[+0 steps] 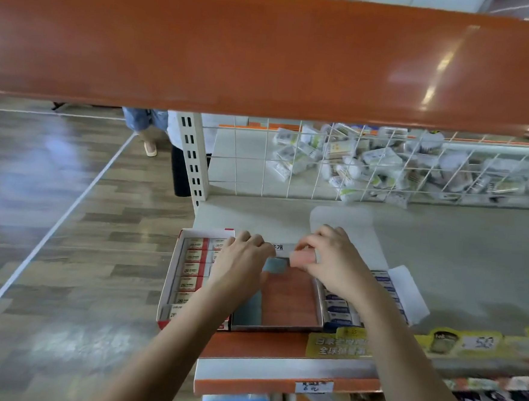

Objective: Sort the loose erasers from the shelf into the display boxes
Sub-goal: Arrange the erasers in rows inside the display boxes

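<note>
Three display boxes stand side by side at the front of the white shelf [456,264]. The left box [174,266], red and white, holds rows of 2B erasers [193,269]. The middle box [279,328] holds orange erasers [290,299] and a column of blue ones [249,310]. The right box [407,291] holds blue-and-white sleeved erasers [340,312]. My right hand [334,261] pinches a pink-orange eraser [303,259] over the back of the middle box. My left hand [243,261] rests with curled fingers at that box's back left; whether it holds anything is hidden.
A wide orange shelf edge [267,50] hangs close overhead. A white wire grid [338,161] at the shelf's back fences off a pile of small packets [384,165]. Yellow price tags [463,342] line the front rail. A person's legs [146,129] stand on the wooden floor at left.
</note>
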